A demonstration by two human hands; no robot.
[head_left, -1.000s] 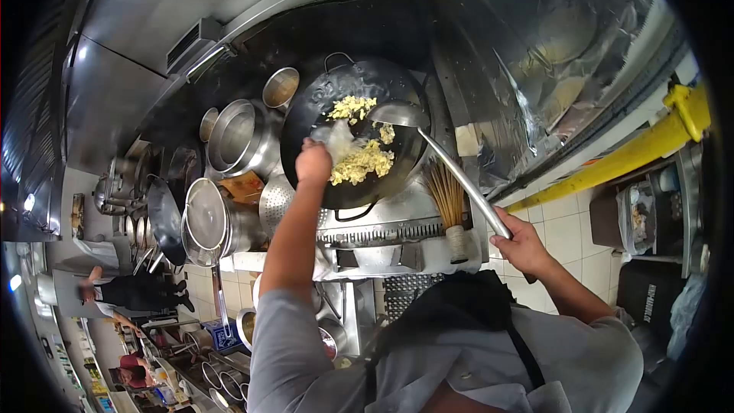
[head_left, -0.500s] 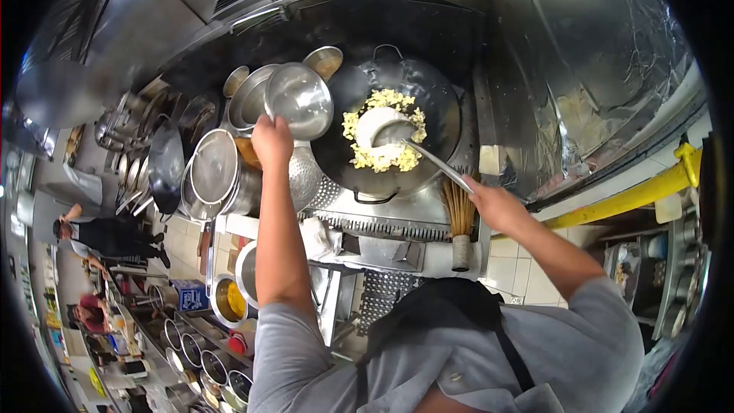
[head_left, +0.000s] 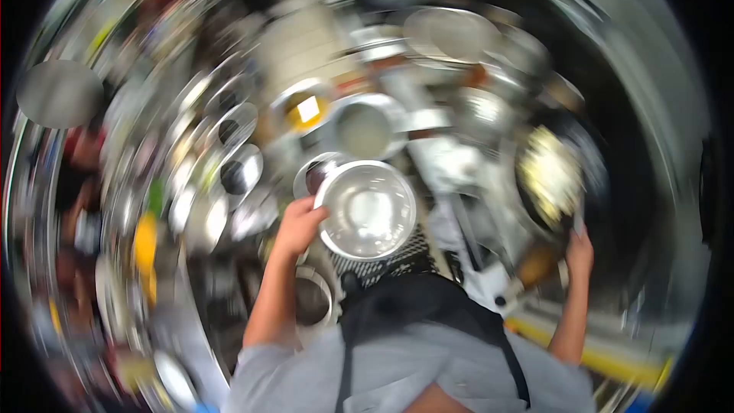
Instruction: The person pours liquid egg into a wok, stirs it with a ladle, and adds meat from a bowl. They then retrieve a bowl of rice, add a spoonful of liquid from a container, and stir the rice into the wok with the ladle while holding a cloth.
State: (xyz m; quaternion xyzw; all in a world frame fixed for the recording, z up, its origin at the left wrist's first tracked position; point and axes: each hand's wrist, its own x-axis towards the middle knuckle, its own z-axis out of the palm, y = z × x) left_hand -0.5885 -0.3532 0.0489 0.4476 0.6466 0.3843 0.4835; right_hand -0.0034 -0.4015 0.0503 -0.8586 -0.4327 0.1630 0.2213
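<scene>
While the left hand [head_left: 300, 222] clasps a shiny round steel bowl [head_left: 368, 210] by its rim, blurred metal pots [head_left: 365, 130] surround it; whether the right hand [head_left: 579, 248] grips anything, I cannot tell.

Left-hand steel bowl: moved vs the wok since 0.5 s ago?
Yes. The steel bowl was at the wok rim; now it is well left of it, nearer the body.

Pretty smeared feed on my end. I can see the left hand [head_left: 298, 226] pinching the rim of a shiny steel bowl [head_left: 368, 210], which sits just right of that grip. The right hand [head_left: 579, 252] is wrapped around a thin handle [head_left: 577, 222], with the wok [head_left: 550, 176] of yellow food just above it.
</scene>
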